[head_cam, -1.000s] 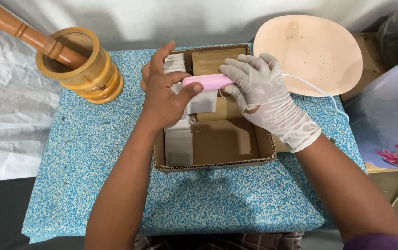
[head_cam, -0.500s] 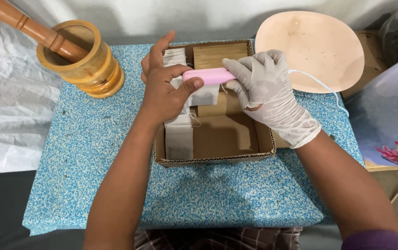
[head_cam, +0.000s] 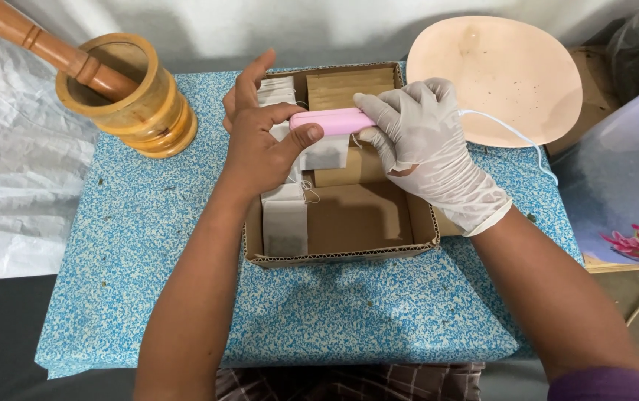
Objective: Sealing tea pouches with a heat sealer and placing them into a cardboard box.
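Bare left hand and gloved right hand both pinch the slim pink plastic sealer; its white cord could snag, misaligning the small white paper sachet

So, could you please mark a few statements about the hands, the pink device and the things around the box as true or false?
1. The right hand wears a white glove. True.
2. The left hand is gloved too. False: it is bare.
3. Both hands grip the pink device above the cardboard box. True.
4. The wooden pestle lies flat on the blue cloth. False: it leans inside the wooden mortar.
5. A white cord runs from the gloved hand across the pale plate. True.
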